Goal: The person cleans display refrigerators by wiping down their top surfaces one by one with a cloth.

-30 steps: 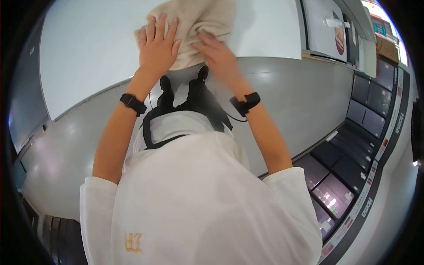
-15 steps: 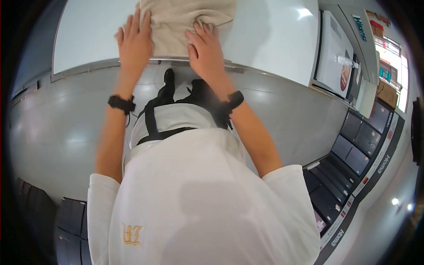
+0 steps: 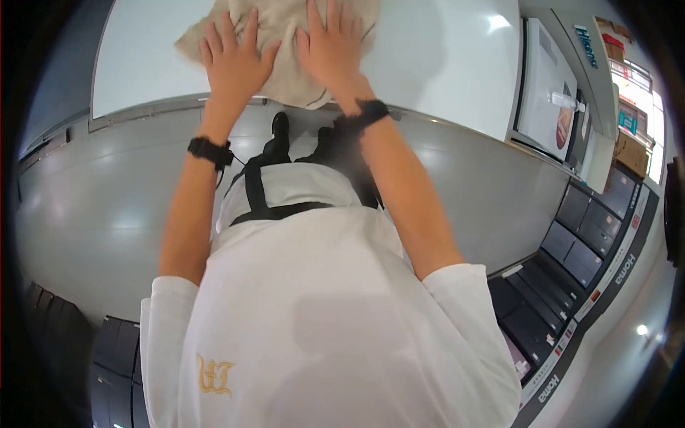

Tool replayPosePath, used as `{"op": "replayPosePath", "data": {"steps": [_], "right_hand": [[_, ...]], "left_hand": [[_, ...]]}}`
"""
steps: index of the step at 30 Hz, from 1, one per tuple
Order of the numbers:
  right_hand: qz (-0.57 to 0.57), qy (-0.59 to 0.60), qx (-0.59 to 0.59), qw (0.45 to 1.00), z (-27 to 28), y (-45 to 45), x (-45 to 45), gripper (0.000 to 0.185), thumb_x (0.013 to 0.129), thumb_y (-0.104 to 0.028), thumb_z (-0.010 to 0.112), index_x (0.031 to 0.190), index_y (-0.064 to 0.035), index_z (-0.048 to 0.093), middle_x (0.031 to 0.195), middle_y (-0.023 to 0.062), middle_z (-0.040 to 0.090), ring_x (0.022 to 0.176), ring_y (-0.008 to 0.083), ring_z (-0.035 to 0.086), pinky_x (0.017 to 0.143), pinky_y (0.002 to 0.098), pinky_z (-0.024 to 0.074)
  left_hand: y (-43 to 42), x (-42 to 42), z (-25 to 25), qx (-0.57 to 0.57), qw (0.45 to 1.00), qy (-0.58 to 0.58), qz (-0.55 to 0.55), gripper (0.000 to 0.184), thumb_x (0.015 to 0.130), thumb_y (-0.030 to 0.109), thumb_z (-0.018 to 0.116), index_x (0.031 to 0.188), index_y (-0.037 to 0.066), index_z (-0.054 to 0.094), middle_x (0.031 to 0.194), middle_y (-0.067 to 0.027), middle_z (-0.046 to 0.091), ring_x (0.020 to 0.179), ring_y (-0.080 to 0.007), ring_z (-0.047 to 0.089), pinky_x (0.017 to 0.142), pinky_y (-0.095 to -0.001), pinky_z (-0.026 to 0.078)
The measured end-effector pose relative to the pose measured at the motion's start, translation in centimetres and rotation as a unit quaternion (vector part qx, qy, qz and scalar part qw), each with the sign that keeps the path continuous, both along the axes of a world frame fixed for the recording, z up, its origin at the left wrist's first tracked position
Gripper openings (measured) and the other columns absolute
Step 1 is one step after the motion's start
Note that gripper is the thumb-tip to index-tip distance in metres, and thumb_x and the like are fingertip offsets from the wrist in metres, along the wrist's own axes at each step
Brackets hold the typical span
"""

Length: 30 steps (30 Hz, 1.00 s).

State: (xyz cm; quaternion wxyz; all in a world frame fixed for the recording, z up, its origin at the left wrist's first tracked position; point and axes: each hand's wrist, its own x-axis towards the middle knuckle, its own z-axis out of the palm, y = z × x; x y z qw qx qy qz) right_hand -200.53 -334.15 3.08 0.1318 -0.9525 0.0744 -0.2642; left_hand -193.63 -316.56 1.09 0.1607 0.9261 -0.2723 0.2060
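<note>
Cool, bright light floods the room, glaring off a white tabletop point(image 3: 464, 85) at 1 o'clock and washing out a window point(image 3: 655, 107) at 2. A lamp point(image 3: 642, 329) glares at 4; the glossy floor point(image 3: 125, 214) gleams at 9. Soft shadow crosses a white shirt point(image 3: 349, 342) at 6. Fisheye distortion curves straight edges toward blackened corners.
</note>
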Motion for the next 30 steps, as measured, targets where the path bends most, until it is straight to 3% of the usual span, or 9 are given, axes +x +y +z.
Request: {"op": "replayPosePath", "data": {"steps": [3,9,13,18,21,24,27,30], "right_hand": [[0.005,0.069,-0.001,0.998,-0.3,-1.3,2.7,0.061,0.099,-0.035,0.057,0.154,-0.0100,0.050,0.163,0.0275,0.037,0.151,0.0503,0.030,0.122,0.0656,0.0221],[0.027,0.050,0.010,0.998,-1.2,-1.4,2.3,0.060,0.099,-0.034,0.059,0.152,-0.0075,0.052,0.157,0.0304,0.044,0.147,0.0531,0.034,0.122,0.0640,0.0231],[0.035,0.000,0.055,0.998,-0.6,-0.3,-2.1,0.058,0.093,-0.035,0.069,0.146,-0.0138,0.058,0.156,0.0251,0.044,0.142,0.0526,0.041,0.118,0.0623,0.0308],[0.038,0.040,-0.025,0.998,-1.0,-3.2,-4.6,0.057,0.092,-0.034,0.071,0.144,-0.0158,0.060,0.156,0.0243,0.045,0.141,0.0531,0.042,0.118,0.0619,0.0310],[-0.026,-0.003,0.002,1.000,-0.2,-3.5,-2.2,0.058,0.092,-0.033,0.072,0.145,-0.0157,0.058,0.156,0.0243,0.044,0.141,0.0529,0.041,0.118,0.0609,0.0315],[-0.056,0.052,0.001,0.997,0.9,-3.9,0.1,0.057,0.100,-0.035,0.058,0.150,-0.0072,0.054,0.155,0.0319,0.044,0.147,0.0533,0.033,0.122,0.0640,0.0216],[-0.050,0.038,0.055,0.996,0.8,-3.4,-0.5,0.056,0.102,-0.037,0.056,0.150,-0.0090,0.055,0.157,0.0309,0.043,0.148,0.0530,0.032,0.122,0.0644,0.0213],[-0.043,0.005,0.043,0.998,-0.5,-3.7,-3.4,0.059,0.092,-0.033,0.071,0.147,-0.0163,0.057,0.157,0.0246,0.042,0.143,0.0522,0.039,0.119,0.0606,0.0312]], "left_hand": [[-0.7,2.0,-0.5,0.042,0.999,-0.009,0.013,0.071,0.097,0.063,0.058,0.157,0.029,0.048,0.161,-0.0254,0.040,0.146,-0.0570,0.035,0.117,-0.0678,0.029],[-1.1,1.4,-0.6,0.021,1.000,0.010,0.004,0.069,0.098,0.058,0.059,0.158,0.026,0.047,0.160,-0.0259,0.042,0.147,-0.0550,0.035,0.118,-0.0683,0.028],[0.6,-2.8,1.0,0.009,0.998,0.054,-0.038,0.069,0.098,0.054,0.060,0.158,0.024,0.048,0.160,-0.0259,0.042,0.148,-0.0529,0.035,0.117,-0.0685,0.028],[0.3,-3.0,1.0,0.021,0.998,0.056,-0.037,0.070,0.098,0.058,0.058,0.159,0.028,0.045,0.162,-0.0258,0.038,0.149,-0.0546,0.032,0.117,-0.0710,0.026],[-1.3,0.7,0.1,0.055,0.996,0.048,-0.046,0.071,0.098,0.061,0.055,0.161,0.031,0.041,0.165,-0.0250,0.034,0.150,-0.0565,0.027,0.118,-0.0728,0.022],[-3.7,3.8,-0.7,0.076,0.995,0.050,-0.042,0.072,0.099,0.063,0.053,0.163,0.033,0.038,0.167,-0.0228,0.031,0.151,-0.0581,0.022,0.118,-0.0740,0.018],[-4.2,3.8,-0.7,0.099,0.992,0.053,-0.056,0.071,0.100,0.062,0.053,0.163,0.033,0.037,0.168,-0.0201,0.030,0.152,-0.0588,0.020,0.118,-0.0753,0.016],[-4.5,0.9,-0.4,0.092,0.988,0.063,-0.108,0.070,0.100,0.060,0.053,0.163,0.032,0.038,0.170,-0.0174,0.028,0.152,-0.0595,0.019,0.116,-0.0774,0.015]]}}
